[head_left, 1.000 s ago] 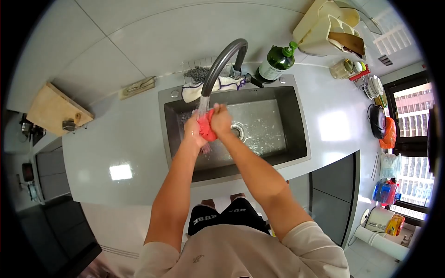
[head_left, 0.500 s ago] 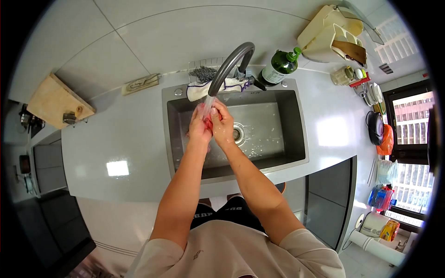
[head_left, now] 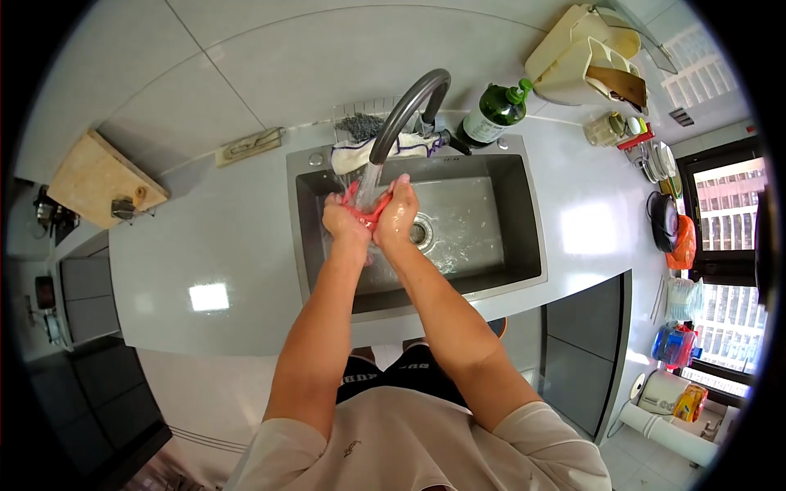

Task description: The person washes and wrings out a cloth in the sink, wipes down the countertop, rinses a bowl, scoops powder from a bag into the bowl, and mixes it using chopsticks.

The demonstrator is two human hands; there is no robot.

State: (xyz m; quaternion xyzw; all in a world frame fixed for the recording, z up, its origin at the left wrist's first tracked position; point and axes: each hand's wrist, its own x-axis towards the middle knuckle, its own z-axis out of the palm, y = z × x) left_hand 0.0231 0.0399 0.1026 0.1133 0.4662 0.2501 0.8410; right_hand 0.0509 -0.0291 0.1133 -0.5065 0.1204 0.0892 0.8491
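Observation:
Water from the dark curved faucet runs onto a wet, soft red cloth over the grey sink. My left hand grips the cloth's left side, fingers curled around it. On the other side, my right hand holds the right part, its thumb pointing up. Between both hands the cloth sags a little under the stream. Its exact kind is hard to make out. A drain lies just right of my right hand.
Behind the sink are a white towel, a wire rack with a grey scrubber and a green pump bottle. A wooden board stands at left. A cream utensil holder and jars stand at right.
My hands have moved apart from close together, and the cloth that was bunched between them is now spread out under the water.

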